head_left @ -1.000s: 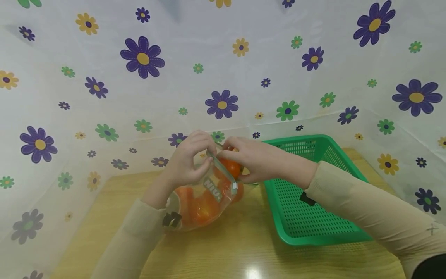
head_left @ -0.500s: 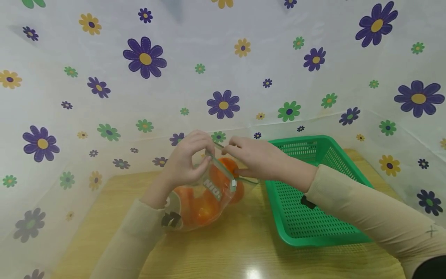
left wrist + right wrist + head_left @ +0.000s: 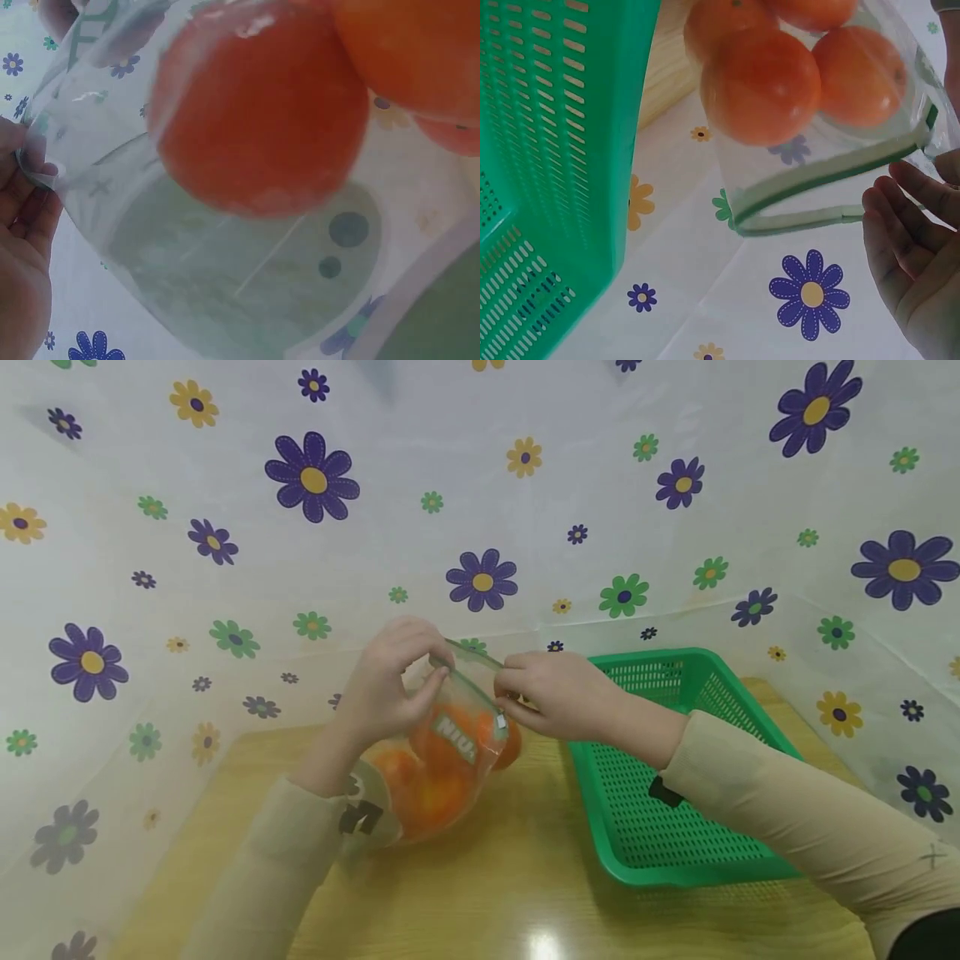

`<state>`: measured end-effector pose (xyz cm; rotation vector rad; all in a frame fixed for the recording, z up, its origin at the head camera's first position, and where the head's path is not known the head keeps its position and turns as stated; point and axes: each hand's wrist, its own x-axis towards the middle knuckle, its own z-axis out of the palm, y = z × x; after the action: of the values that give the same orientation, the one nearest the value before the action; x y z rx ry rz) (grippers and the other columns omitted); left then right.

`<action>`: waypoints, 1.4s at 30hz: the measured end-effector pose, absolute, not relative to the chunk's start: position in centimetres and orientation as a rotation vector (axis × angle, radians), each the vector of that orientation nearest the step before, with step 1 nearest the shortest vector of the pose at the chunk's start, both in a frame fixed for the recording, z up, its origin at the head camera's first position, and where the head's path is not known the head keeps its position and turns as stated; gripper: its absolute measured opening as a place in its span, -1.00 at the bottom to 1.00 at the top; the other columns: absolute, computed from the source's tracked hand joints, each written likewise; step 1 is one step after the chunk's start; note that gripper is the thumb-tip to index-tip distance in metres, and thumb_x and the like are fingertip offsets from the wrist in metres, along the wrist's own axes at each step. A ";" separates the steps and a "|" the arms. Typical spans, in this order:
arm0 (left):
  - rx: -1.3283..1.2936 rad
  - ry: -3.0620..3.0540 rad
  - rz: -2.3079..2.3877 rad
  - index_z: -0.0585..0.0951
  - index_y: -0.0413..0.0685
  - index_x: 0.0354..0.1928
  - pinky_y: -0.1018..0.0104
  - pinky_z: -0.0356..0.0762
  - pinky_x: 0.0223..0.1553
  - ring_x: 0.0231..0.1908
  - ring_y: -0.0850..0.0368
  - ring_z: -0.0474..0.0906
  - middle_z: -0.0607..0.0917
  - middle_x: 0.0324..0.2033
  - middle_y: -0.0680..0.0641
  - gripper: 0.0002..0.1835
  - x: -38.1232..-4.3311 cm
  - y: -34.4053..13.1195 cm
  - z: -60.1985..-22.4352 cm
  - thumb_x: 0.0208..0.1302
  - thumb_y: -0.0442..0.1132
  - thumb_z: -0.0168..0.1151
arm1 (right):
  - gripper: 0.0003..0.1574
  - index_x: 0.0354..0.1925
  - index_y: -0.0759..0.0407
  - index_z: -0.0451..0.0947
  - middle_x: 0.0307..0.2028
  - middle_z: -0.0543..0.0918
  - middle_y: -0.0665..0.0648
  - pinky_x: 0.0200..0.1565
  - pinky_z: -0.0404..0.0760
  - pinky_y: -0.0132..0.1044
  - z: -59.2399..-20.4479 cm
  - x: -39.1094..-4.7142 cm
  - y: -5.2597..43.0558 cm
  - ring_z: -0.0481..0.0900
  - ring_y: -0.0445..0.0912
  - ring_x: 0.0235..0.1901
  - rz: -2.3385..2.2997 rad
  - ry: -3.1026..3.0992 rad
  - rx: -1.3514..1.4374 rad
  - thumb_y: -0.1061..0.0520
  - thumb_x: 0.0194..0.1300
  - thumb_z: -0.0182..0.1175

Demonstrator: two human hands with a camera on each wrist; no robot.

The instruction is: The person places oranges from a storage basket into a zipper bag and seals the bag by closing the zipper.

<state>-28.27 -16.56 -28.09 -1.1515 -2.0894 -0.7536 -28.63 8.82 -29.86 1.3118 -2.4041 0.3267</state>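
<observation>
A clear zip bag with green-tinted zip strips and a white slider leans above the table. My left hand pinches the left part of its mouth between thumb and fingers. Fingers of my right hand are curled on the mouth's right side, close to the slider. Several round orange-red fruits lie low in the bag; their exact kind is uncertain. Seen from the right wrist, the fruits are smooth and shiny, and the zip strip stands apart from its other side. A large fruit dominates the left wrist view.
A green perforated basket stands right of the bag, beneath my right forearm. Both rest on a light wooden table. A white cloth with a flower print rises behind the table and along both sides.
A second ago my right hand held a fruit at the bag's mouth; it let go and the fruit sank inside. My right hand now grips the rim, and the mouth has risen and narrowed.
</observation>
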 end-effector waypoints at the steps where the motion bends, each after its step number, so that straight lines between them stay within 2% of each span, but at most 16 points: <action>1: -1.132 -2.097 -0.739 0.68 -0.23 -0.31 0.21 0.49 0.09 -0.13 -0.08 0.57 0.73 -0.34 -0.15 -0.92 -28.2 -16.6 -27.9 0.19 -0.50 0.29 | -0.82 -0.23 0.06 0.71 -0.38 0.64 -0.02 -0.39 0.58 -0.32 -29.9 -28.6 8.8 0.53 -0.16 -0.42 0.341 -2.417 1.313 0.06 0.50 0.23; 5: -1.069 -2.104 -0.704 0.71 -0.25 -0.25 0.18 0.50 0.05 -0.11 -0.10 0.58 0.75 -0.30 -0.17 -0.93 -28.2 -16.4 -27.5 0.25 -0.49 0.34 | -0.67 -0.14 0.06 0.71 -0.30 0.66 0.02 -0.35 0.59 -0.28 -29.7 -28.5 8.9 0.54 -0.14 -0.38 0.358 -2.476 1.291 -0.11 0.56 0.16; 9: -1.007 -2.093 -0.695 0.72 -0.28 -0.22 0.05 0.51 0.11 -0.12 -0.15 0.60 0.78 -0.28 -0.21 -0.93 -28.2 -16.1 -27.1 0.28 -0.49 0.34 | -0.62 -0.09 0.09 0.68 -0.26 0.63 0.07 -0.34 0.62 -0.25 -29.7 -28.7 9.0 0.54 -0.12 -0.38 0.370 -2.488 1.229 -0.18 0.51 0.24; 17: -0.859 -2.076 -0.607 0.74 -0.27 -0.20 0.01 0.55 0.04 -0.17 -0.16 0.62 0.80 -0.31 -0.20 -0.93 -27.5 -15.5 -26.1 0.33 -0.41 0.38 | -0.84 -0.09 0.16 0.72 -0.16 0.56 0.15 -0.30 0.66 -0.27 -29.8 -29.0 9.3 0.63 -0.04 -0.36 0.623 -2.378 1.058 0.10 0.49 0.29; 19: -0.842 -2.062 -0.584 0.75 -0.27 -0.20 0.02 0.55 0.00 -0.19 -0.17 0.62 0.80 -0.31 -0.21 -0.93 -27.3 -15.4 -25.8 0.34 -0.39 0.39 | -0.85 -0.09 0.14 0.74 -0.21 0.54 0.14 -0.36 0.61 -0.27 -29.5 -29.0 9.4 0.59 -0.03 -0.40 0.640 -2.333 1.009 0.12 0.47 0.29; 22: -0.826 -2.050 -0.561 0.75 -0.28 -0.19 0.04 0.56 -0.06 -0.23 -0.16 0.63 0.81 -0.30 -0.21 -0.91 -26.9 -15.5 -25.4 0.33 -0.38 0.40 | -0.85 -0.10 0.14 0.76 -0.29 0.62 0.12 -0.39 0.58 -0.27 -29.2 -29.1 9.5 0.59 -0.04 -0.42 0.634 -2.264 0.976 0.16 0.46 0.28; 25: -0.818 -2.046 -0.563 0.75 -0.28 -0.18 0.06 0.55 -0.06 -0.24 -0.14 0.63 0.80 -0.30 -0.22 -0.91 -26.7 -15.6 -25.3 0.32 -0.39 0.40 | -0.84 -0.09 0.18 0.75 -0.29 0.77 0.12 -0.31 0.68 -0.25 -28.9 -29.2 9.6 0.69 -0.05 -0.37 0.646 -2.217 1.004 0.20 0.47 0.26; 28: -0.813 -2.039 -0.582 0.74 -0.27 -0.19 0.08 0.53 -0.08 -0.25 -0.14 0.62 0.80 -0.30 -0.23 -0.91 -26.4 -15.7 -25.2 0.32 -0.39 0.41 | -0.85 -0.11 0.24 0.74 -0.25 0.84 0.16 -0.20 0.76 -0.21 -28.4 -29.2 9.8 0.77 -0.02 -0.30 0.689 -2.157 1.063 0.26 0.44 0.25; 36: -0.813 -1.978 -0.658 0.72 -0.28 -0.22 0.15 0.46 -0.07 -0.25 -0.15 0.59 0.77 -0.34 -0.24 -0.91 -26.2 -16.1 -25.7 0.30 -0.38 0.41 | -0.83 -0.15 0.32 0.71 -0.22 0.82 0.22 -0.15 0.77 -0.16 -27.2 -29.5 10.4 0.77 0.03 -0.24 0.753 -1.946 1.167 0.44 0.31 0.29; 42: -0.847 -1.975 -0.695 0.71 -0.30 -0.21 0.06 0.48 0.05 -0.14 -0.22 0.59 0.76 -0.29 -0.27 -0.75 -26.4 -16.7 -27.2 0.37 -0.19 0.27 | -0.82 -0.16 0.33 0.68 -0.21 0.80 0.23 -0.10 0.75 -0.15 -26.4 -30.0 10.4 0.76 0.06 -0.17 0.769 -1.864 1.226 0.48 0.31 0.25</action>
<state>-26.40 -16.74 -27.16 -0.8469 -1.9751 -0.6946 -29.97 10.45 -26.39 1.2258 -1.8636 0.7689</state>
